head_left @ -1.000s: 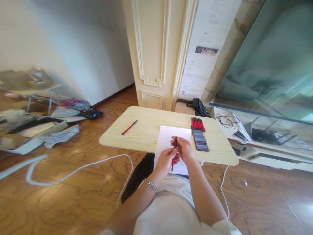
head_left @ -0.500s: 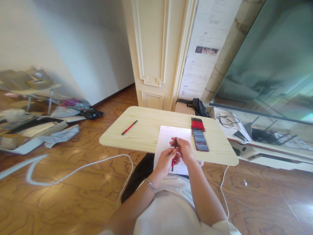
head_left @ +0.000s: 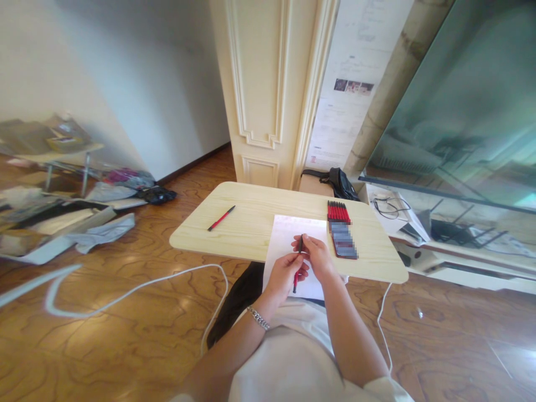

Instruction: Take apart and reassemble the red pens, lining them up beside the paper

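My left hand (head_left: 287, 271) is closed round the red barrel of a red and black pen (head_left: 296, 281). My right hand (head_left: 315, 254) pinches the same pen near its black upper end. Both hands are close together over a white sheet of paper (head_left: 277, 240), which has faint writing along its top. The pen's lower end sticks out below my left fingers; its middle is hidden by them. Another red and black pen (head_left: 221, 218) lies on the left part of the pale wooden table (head_left: 247, 206).
Right of the paper, several red pens with black tips (head_left: 338, 211) lie side by side in a pack whose lower part is pixelated. A black bag (head_left: 341, 183) sits behind the table. A white cable (head_left: 138, 287) runs over the floor. Clutter (head_left: 54, 223) lies at left.
Almost nothing differs. Both hands keep the pen in the same place, with at most a very slight shift of its lower end.
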### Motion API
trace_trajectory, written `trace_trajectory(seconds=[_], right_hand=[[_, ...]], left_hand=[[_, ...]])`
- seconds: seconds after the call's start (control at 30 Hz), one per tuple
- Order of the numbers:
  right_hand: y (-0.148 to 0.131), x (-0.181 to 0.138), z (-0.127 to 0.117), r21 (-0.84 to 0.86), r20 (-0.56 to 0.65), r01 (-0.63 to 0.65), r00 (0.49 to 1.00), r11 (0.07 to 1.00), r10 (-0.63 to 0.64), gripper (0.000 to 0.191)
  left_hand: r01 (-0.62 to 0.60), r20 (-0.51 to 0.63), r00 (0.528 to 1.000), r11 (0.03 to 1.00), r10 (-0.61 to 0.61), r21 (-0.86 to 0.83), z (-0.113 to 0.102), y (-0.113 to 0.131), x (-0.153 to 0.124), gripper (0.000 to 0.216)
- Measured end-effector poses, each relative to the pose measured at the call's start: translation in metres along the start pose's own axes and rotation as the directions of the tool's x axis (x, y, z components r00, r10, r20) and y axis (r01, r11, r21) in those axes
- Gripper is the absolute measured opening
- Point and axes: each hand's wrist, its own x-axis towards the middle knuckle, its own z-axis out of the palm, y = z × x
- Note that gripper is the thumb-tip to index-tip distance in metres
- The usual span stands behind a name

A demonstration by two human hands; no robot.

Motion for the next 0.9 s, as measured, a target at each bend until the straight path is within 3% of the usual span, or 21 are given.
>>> trace_trajectory(seconds=[0.17,0.37,0.5,0.77,0.9], right_hand=[[0.002,0.000,0.001,-0.095,-0.066,0.082,0.994,0.992,-0.089,0.034],[0.001,0.001,-0.009,0.023,0.101,-0.027,0.995,0.999,0.024,0.035],[-0.004,0.003,-0.011,0.030,0.133,-0.055,0.990,0.998,0.050,0.035],[-0.022,0.018,-0.009,-0.121,0.004,-0.024,1.000,0.992,0.024,0.036],[-0.030,0.036,-0.010,-0.093,-0.065,-0.005,0.998,0.996,-0.001,0.039]], left_hand=[[-0.006,-0.008,1.000,1.000,0.007,0.017,-0.002,0.000,0.000,0.040],[0.004,0.007,1.000,1.000,-0.004,-0.006,-0.002,-0.002,-0.002,0.038],[0.000,0.023,1.000,1.000,0.001,-0.013,-0.001,0.000,-0.002,0.038],[0.013,0.030,0.999,0.999,-0.014,0.033,-0.002,0.003,-0.004,0.040],[0.030,0.037,0.999,0.999,-0.031,0.037,-0.006,0.003,-0.008,0.039]])
